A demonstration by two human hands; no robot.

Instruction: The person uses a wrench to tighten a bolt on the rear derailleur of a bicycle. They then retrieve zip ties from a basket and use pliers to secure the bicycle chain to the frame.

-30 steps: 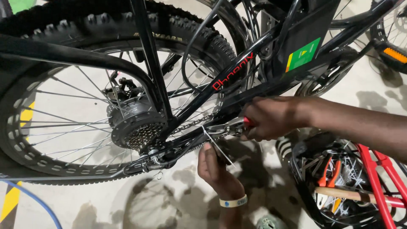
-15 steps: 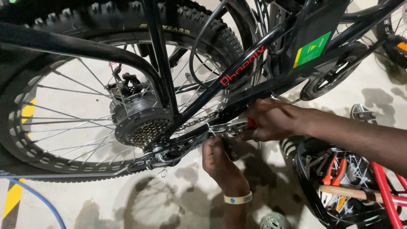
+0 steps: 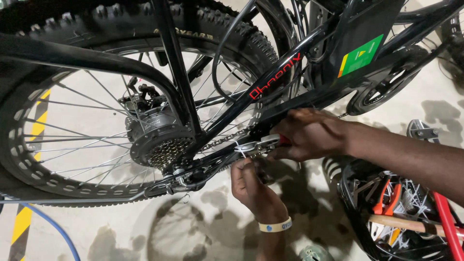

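Far left of the frame is the fat rear tyre [image 3: 29,159] with its knobby tread, spokes running in to the hub motor [image 3: 154,133] and the cassette [image 3: 166,153] just below it. Blue cable [image 3: 53,229] snakes along the floor at the lower left, next to the yellow-black floor stripe [image 3: 21,227].

Moving toward the middle: the left hand [image 3: 251,186] comes up from the bottom edge, wristband [image 3: 274,225] on, fingers curled together and pinching at something small under the chainstay [image 3: 270,108]. Can't tell exactly what it's pinching, looks like a cable tie end or a small fastener. Right above it the right hand [image 3: 309,135] is closed tight around red-handled pliers [image 3: 261,145], and their tip sits right at the frame, just beside the chain [image 3: 224,140].

My take: keep the plier tip square on the part and let the lower hand steady it, since the chain and spokes are touching-close and a slip would go straight into them.

Room-wise it's tight. Frame tubes box things in above; open floor below the hands is the only clear way out. Lower right there's a basket of tools [image 3: 396,212] with orange-handled cutters [image 3: 389,200] and a wooden handle [image 3: 411,224], near the right forearm, so watch the elbow there.
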